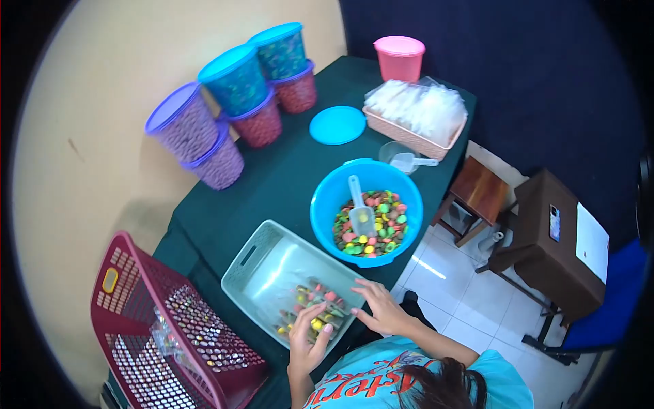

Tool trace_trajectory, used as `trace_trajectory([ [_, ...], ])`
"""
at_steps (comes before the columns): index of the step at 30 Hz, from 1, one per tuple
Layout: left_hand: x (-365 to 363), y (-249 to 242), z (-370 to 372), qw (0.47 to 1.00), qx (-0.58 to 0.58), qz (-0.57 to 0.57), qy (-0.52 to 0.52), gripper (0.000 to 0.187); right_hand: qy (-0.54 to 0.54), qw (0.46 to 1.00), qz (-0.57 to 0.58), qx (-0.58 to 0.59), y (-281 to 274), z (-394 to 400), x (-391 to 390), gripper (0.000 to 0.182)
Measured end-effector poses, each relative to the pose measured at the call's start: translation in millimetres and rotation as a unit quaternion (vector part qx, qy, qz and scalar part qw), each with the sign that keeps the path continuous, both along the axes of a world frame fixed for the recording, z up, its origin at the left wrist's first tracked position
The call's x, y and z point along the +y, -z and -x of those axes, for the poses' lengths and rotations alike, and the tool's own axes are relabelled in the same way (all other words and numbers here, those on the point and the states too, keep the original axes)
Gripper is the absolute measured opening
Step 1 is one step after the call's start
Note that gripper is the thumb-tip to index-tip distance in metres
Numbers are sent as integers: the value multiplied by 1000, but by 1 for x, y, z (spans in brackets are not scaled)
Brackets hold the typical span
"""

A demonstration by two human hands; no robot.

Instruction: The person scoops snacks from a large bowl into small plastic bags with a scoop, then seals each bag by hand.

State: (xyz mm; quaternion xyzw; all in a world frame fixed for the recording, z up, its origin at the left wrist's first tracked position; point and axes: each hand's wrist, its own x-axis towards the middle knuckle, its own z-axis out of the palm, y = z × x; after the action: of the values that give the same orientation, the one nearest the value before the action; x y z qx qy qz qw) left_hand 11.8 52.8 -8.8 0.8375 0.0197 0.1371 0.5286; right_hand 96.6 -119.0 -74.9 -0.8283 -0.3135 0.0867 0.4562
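- Two hands, fingers parted: your left hand (308, 339) over candy packets (328, 298), right hand (385, 311) at 4 o'clock on the tray (262, 269).
- Apparent step: arranging packets; next, probably level them.

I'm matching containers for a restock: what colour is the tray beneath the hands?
Pale grey-green; the tray shows in the head view, the only one.

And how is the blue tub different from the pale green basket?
The blue tub is round, but the pale green basket is oblong. The tub has a scoop in it; no scoop shows in the basket. Both hold colourful pieces and stand on the dark green cloth.
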Motion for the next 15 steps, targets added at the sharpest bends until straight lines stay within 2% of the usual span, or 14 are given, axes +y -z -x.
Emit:
trace_trajectory([
  [2, -15, -9, -9, 998, -10, -19, 57, 33, -13, 998, -15, -58, 0, -3, -17, 45],
  [4, -35, -10, -22, 996, -15, -27, 87, 31, 7, 998, -24, -64, 0, -9, -37, 43],
  [6, -64, -15, -38, 987, 18, 14, 156, 31, 25, 997, -56, -51, 0, -20, -62, 42],
  [10, -130, -12, -79, 966, 30, 5, 258, 32, 39, 996, -45, -66, -3, -46, -130, 39],
  [15, -209, -4, -128, 944, 33, 3, 329, 35, 75, 996, -19, -37, 6, -78, -225, 32],
])
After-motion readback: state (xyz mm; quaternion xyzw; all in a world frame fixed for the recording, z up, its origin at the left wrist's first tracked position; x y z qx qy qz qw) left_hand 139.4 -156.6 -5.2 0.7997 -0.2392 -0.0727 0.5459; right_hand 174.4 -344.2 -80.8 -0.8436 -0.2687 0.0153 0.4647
